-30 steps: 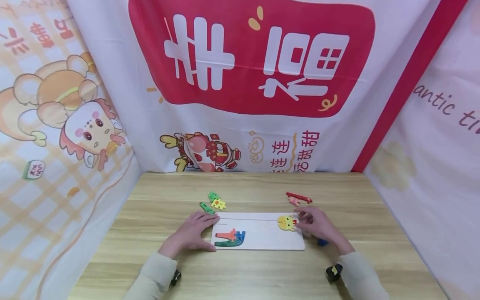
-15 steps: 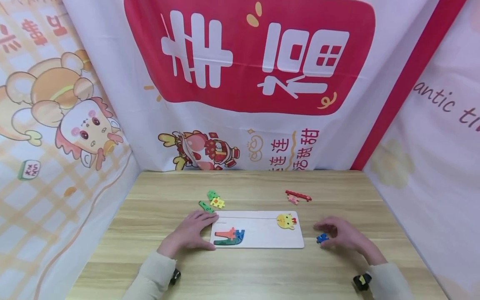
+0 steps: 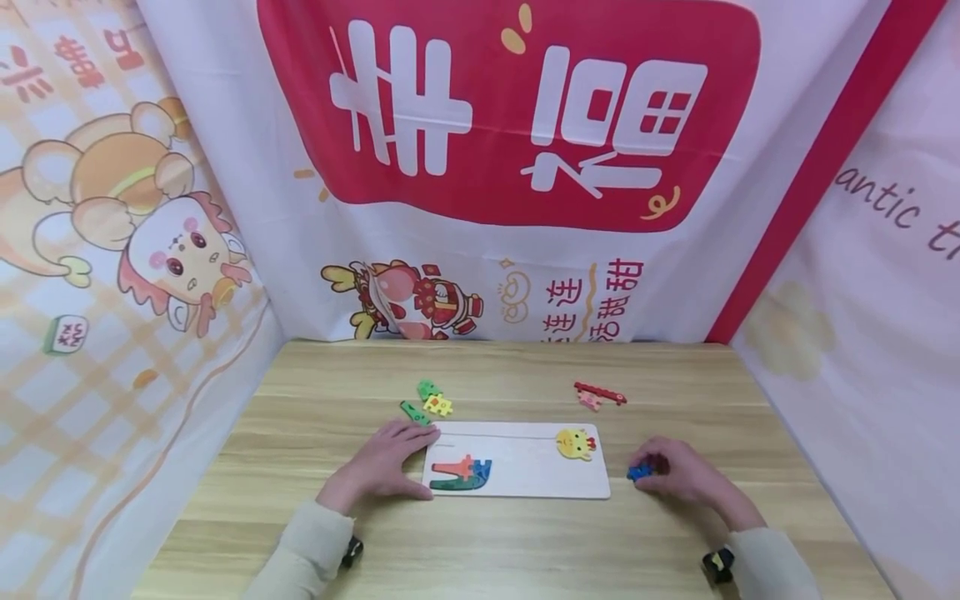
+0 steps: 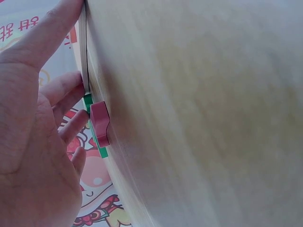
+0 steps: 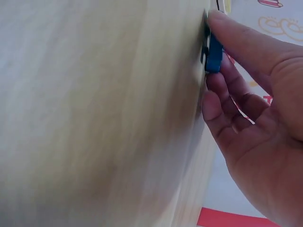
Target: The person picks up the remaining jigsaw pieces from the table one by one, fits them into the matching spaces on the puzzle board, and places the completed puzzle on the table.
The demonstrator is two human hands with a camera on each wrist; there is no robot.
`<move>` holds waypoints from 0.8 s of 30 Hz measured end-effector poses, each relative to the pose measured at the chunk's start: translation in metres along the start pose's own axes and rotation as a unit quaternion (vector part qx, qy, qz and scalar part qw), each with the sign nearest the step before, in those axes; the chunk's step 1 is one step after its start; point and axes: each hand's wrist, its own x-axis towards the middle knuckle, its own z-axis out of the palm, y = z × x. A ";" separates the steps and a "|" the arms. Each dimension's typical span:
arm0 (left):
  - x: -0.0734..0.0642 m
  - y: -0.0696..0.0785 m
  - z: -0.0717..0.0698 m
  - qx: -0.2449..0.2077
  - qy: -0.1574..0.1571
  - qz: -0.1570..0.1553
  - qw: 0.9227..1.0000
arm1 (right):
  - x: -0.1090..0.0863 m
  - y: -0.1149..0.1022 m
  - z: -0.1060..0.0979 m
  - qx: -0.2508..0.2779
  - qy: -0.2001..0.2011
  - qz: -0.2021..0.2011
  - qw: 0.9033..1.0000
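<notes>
My left hand (image 3: pixel 386 460) spans the left end of a white puzzle board (image 3: pixel 525 477), thumb at the near corner and fingertips at the far one. Its fingers are spread and fairly straight in the left wrist view. Right of the board, my right hand (image 3: pixel 678 473) pinches a blue jigsaw piece (image 3: pixel 640 472) between thumb and fingers, low over the table; the same blue piece (image 5: pixel 214 56) shows edge-on in the right wrist view. On the board lie a yellow giraffe-head piece (image 3: pixel 575 444) at upper right and joined orange (image 3: pixel 448 470), blue (image 3: pixel 482 469) and green (image 3: pixel 459 482) pieces at lower left.
Behind the board's left corner lie green pieces (image 3: pixel 413 412) and a yellow piece (image 3: pixel 438 406). A long red piece (image 3: pixel 600 392) and a pink piece (image 3: pixel 589 402) lie behind its right end. Printed cloth (image 3: pixel 495 250) hangs beyond the wooden table (image 3: pixel 480 550).
The right hand has moved off the giraffe-head piece, rightward to the blue piece, and now pinches it. The left hand stays at the board's left end.
</notes>
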 end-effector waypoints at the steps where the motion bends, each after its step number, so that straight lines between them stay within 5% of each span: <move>1: 0.000 0.001 0.000 -0.002 0.000 -0.001 1.000 | 0.002 -0.002 0.000 0.001 0.003 0.009 1.000; 11: -0.001 0.003 -0.001 -0.007 0.004 0.000 1.000 | 0.023 -0.025 0.000 0.045 0.046 0.002 0.998; 24: -0.001 0.001 -0.001 -0.006 0.001 0.007 1.000 | 0.037 -0.041 0.001 0.142 0.088 0.069 0.983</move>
